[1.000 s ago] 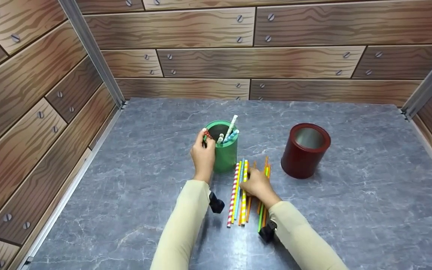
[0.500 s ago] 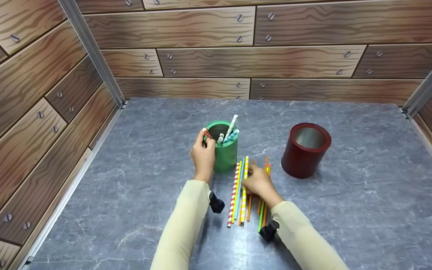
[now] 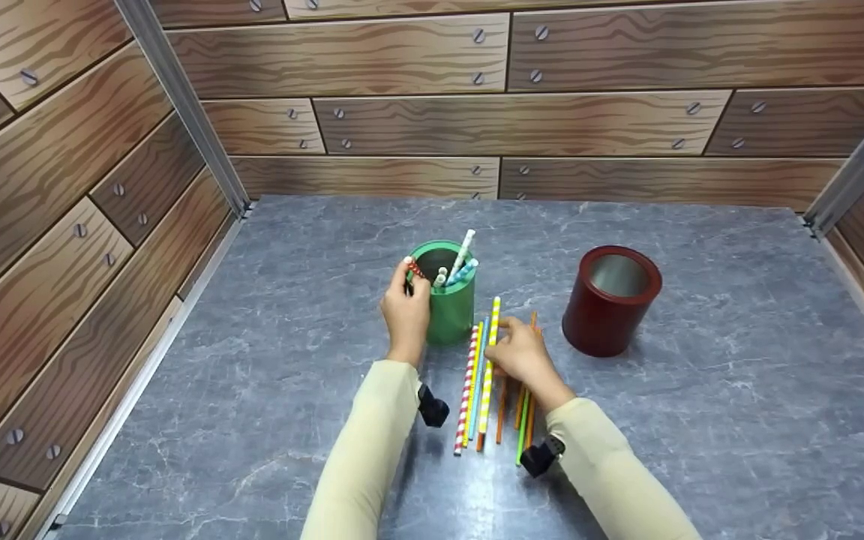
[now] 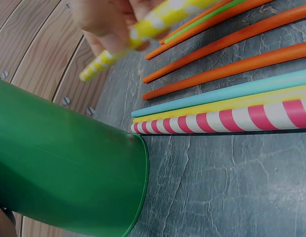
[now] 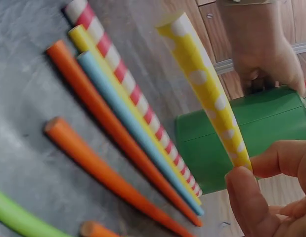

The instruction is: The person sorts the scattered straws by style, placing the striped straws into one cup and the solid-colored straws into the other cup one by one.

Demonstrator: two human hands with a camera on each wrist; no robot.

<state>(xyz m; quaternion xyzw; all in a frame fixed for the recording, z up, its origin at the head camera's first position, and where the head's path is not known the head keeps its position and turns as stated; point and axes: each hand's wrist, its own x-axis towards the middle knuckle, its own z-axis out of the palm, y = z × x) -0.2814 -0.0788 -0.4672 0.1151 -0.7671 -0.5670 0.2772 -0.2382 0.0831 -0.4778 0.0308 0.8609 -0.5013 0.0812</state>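
My right hand (image 3: 520, 352) pinches a yellow paper straw with white dots (image 3: 490, 375) between thumb and fingertips, raised above the table. In the right wrist view that dotted straw (image 5: 207, 84) slants up from the fingertips. My left hand (image 3: 406, 315) holds the green cup (image 3: 453, 315) at its left rim. Inside stand several patterned straws, among them a white one (image 3: 464, 251), a blue one (image 3: 464, 271), and a red dotted one (image 3: 414, 266) by my left fingers. Below the right hand lie a red-and-white striped straw (image 3: 466, 397) and yellow, blue (image 4: 207, 96), orange and green ones.
To the right of the straws stands a dark red cup (image 3: 608, 307), with no straws seen in it. The grey marbled table (image 3: 289, 300) is bounded by wood-patterned walls (image 3: 417, 124) at the back and both sides.
My right hand has lifted the yellow dotted straw from the others and carried it slightly away from me. My left hand and the green cup have not moved.
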